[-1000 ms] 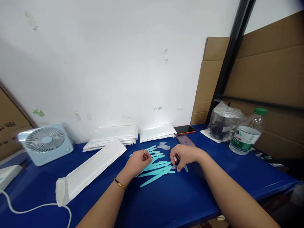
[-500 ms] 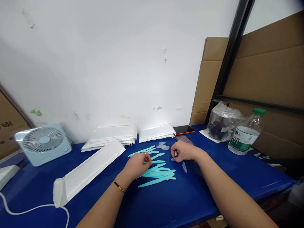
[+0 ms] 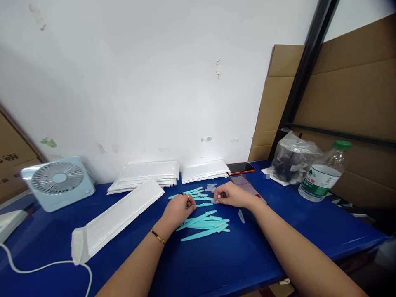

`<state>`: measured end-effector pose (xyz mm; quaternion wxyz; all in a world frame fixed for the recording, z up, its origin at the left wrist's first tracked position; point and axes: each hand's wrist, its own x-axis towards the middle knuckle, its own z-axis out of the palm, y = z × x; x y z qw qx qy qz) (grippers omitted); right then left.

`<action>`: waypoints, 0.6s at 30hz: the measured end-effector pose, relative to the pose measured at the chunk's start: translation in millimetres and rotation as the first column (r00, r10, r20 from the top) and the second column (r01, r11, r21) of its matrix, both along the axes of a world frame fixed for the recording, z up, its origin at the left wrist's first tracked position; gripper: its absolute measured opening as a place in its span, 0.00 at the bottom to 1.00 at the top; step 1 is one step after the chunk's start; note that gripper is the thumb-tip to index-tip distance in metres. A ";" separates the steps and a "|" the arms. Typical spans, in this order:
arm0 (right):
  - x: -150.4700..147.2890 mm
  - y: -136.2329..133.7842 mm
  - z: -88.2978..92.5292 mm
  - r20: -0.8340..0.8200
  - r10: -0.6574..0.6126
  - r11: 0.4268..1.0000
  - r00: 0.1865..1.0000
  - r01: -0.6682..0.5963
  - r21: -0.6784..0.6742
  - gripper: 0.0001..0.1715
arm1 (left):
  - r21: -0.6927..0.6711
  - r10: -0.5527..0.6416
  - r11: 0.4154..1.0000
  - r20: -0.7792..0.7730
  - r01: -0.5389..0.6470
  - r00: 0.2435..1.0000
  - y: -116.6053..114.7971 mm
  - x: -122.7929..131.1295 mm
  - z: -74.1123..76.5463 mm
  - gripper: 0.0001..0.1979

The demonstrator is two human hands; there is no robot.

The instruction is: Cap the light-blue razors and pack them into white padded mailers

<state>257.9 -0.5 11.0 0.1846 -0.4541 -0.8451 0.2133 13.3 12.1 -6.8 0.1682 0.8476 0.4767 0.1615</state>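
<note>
My left hand (image 3: 179,210) has its thumb and fingers pinched around the handle of a slim turquoise eyebrow razor (image 3: 204,205). Between the fingertips of my right hand (image 3: 230,194) is a small clear cap (image 3: 213,201), partly hidden, close to the razor tips. A loose pile of turquoise razors (image 3: 202,225) lies nearer me, and several more razors (image 3: 193,191) lie beyond my left hand. Behind my right fingers rests a small group of clear caps (image 3: 211,185). One separate clear cap (image 3: 241,216) lies to the right of the pile.
White padded mailers (image 3: 148,171) are stacked by the wall, with one long mailer (image 3: 120,220) slanting at left. A fan (image 3: 58,181) stands far left. Two phones (image 3: 243,168) lie behind my right hand. At right are a bagged dark container (image 3: 289,163) and a water bottle (image 3: 321,177).
My right hand has moved left with the clear cap, closer to the razors. My left hand has shifted slightly away from me with its razor. The nearer phone's screen has brightened.
</note>
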 end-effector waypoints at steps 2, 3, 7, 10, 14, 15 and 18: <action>-1.8 -0.2 -0.9 -0.025 0.020 1.000 0.999 -0.020 0.002 0.08 | -0.011 0.008 1.000 -0.004 -0.008 1.000 0.2 0.4 0.3 0.08; -2.3 -0.1 -1.6 -0.032 0.024 1.000 0.999 -0.024 0.002 0.08 | -0.017 0.012 1.000 -0.006 -0.012 1.000 0.2 0.5 0.5 0.08; -1.5 1.2 -3.6 -0.023 0.021 1.000 1.000 -0.021 -0.011 0.08 | -0.018 0.019 1.000 -0.005 -0.019 1.000 0.0 0.6 1.1 0.09; 1.3 1.3 -3.5 -0.015 0.012 1.000 1.000 -0.012 -0.024 0.08 | -0.018 0.016 1.000 0.003 -0.016 1.000 0.4 0.1 1.3 0.08; 0.4 0.0 -2.5 -0.044 0.019 0.999 0.999 -0.020 -0.030 0.08 | -0.015 0.010 1.000 0.010 -0.009 1.000 0.9 0.6 0.3 0.08; -2.0 -0.4 -2.5 -0.049 0.030 0.999 0.998 -0.032 -0.025 0.08 | -0.015 0.009 1.000 0.008 -0.009 1.000 1.0 1.2 -0.3 0.08; -13.2 -0.9 -3.1 -0.048 0.055 0.998 0.997 -0.055 0.003 0.08 | -0.010 -0.010 1.000 0.010 0.010 1.000 1.0 3.8 -2.6 0.07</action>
